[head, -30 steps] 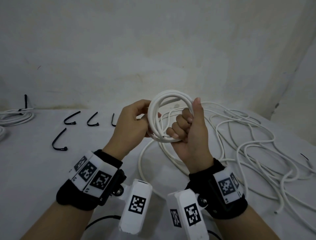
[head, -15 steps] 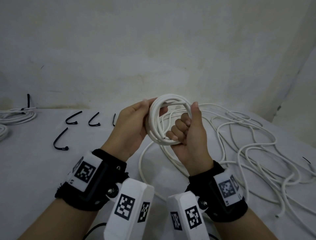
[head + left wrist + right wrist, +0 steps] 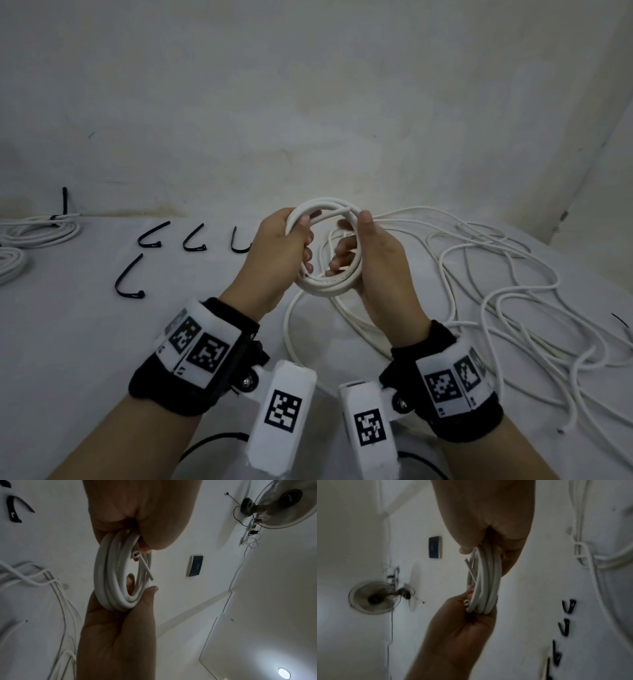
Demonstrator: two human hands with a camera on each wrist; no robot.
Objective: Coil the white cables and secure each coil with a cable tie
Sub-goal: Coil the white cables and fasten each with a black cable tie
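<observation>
A small coil of white cable [image 3: 327, 287] is held upright above the table between both hands. My left hand [image 3: 296, 240] grips its left side, fingers curled through the ring. My right hand [image 3: 358, 246] holds the right side, with the thumb on the top rim and the fingers inside. In the left wrist view the coil [image 3: 113, 577] shows a loose cut end [image 3: 150, 578] sticking out. The right wrist view shows the coil [image 3: 486, 582] edge-on between the two hands. Several black cable ties [image 3: 150, 236] lie on the table to the left.
A tangle of loose white cable [image 3: 496, 291] spreads over the right half of the white table [image 3: 68, 342]. Tied coils [image 3: 34, 229] lie at the far left by the wall. A wall fan [image 3: 283, 504] shows in the wrist views.
My left hand has closed round the coil's left side. My right fingers have loosened from a tight fist to a looser hold inside the ring. The coil sits slightly lower.
</observation>
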